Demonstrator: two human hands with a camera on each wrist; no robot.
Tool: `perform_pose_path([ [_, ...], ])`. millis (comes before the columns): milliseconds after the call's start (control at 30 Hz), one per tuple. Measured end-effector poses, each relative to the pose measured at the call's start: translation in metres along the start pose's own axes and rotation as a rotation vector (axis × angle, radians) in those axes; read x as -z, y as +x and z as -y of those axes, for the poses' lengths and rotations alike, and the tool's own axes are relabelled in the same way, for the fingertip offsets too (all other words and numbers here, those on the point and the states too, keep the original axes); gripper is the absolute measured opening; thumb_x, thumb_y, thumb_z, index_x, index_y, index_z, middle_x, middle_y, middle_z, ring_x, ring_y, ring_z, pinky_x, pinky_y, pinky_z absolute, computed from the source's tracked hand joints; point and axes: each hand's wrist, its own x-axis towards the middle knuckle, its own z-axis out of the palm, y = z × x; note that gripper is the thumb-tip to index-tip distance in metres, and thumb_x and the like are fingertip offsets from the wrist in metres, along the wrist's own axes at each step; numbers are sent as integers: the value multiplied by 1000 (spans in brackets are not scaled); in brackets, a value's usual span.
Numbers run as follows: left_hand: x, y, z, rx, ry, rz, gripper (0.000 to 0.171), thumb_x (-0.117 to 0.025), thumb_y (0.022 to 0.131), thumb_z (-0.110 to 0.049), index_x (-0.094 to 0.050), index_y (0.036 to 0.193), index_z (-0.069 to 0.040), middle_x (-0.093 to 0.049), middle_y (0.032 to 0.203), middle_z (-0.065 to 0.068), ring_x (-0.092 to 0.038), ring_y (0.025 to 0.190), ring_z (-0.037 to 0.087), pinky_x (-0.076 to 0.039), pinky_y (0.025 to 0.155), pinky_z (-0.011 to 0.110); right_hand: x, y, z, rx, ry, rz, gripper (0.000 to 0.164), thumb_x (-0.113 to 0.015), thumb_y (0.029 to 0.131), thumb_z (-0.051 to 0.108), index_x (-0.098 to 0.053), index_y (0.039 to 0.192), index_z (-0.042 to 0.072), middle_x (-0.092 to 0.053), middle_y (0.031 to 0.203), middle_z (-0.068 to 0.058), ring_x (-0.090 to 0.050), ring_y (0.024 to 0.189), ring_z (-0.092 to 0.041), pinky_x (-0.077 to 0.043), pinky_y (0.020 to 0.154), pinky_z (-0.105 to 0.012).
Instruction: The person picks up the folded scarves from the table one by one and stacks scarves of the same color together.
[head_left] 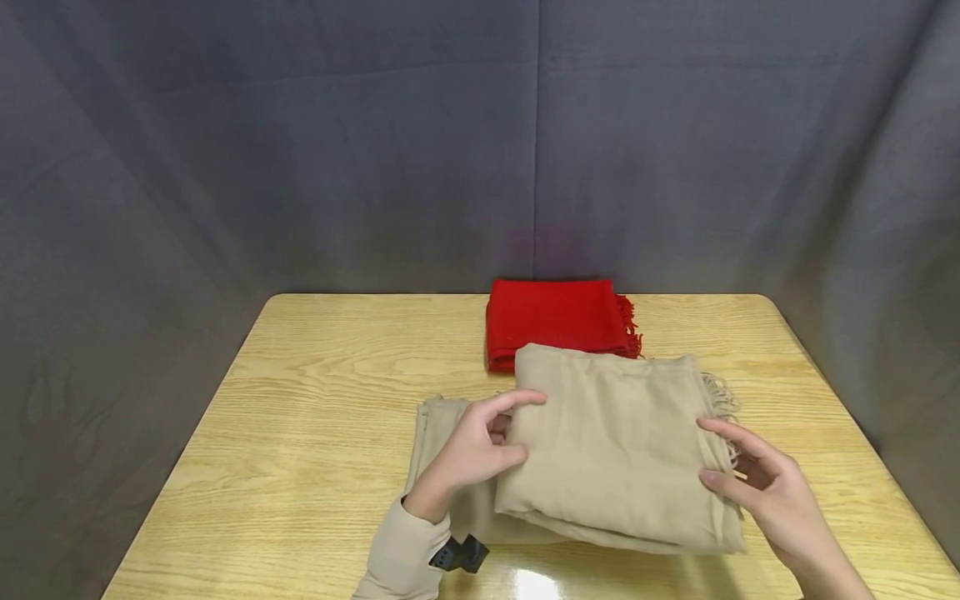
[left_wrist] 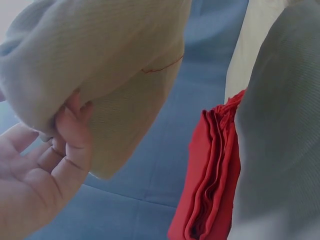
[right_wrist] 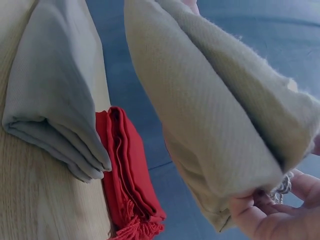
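A folded beige fringed scarf [head_left: 615, 442] is held up between both hands, above the table's front right part. My left hand [head_left: 480, 442] pinches its left edge, the thumb in front and some fingertips tucked behind the cloth in the left wrist view. On the opposite side my right hand [head_left: 772, 496] grips the fringed edge; loose tassels [right_wrist: 285, 184] show by its fingers in the right wrist view. Beneath and to the left lies a second folded beige cloth [head_left: 431, 433], partly covered by the held scarf in the head view.
Farther back on the wooden table [head_left: 322, 358] lies a folded red scarf [head_left: 555, 312], its fringe pointing right. Grey curtains [head_left: 405, 167] hang behind the table and along both sides. A dark wrist device [head_left: 459, 553] sits at the left sleeve.
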Motion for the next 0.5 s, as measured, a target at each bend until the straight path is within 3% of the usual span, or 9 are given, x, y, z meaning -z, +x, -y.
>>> perform_pose_path([
  [300, 9, -6, 1, 16, -7, 3, 55, -50, 68, 15, -55, 120, -2, -58, 109, 14, -40, 54, 8, -30, 51, 17, -7, 5, 0, 13, -24, 34, 52, -56, 77, -20, -53, 125, 1, -51, 123, 5, -46, 64, -4, -41, 48, -20],
  [500, 14, -10, 3, 5, -18, -2, 55, -51, 68, 16, -54, 121, 0, -59, 107, 16, -46, 58, 10, -35, 54, 17, -13, 9, 1, 27, -21, 41, 52, -57, 76, -21, -52, 124, -3, -51, 121, 3, -46, 63, -4, -41, 47, -20],
])
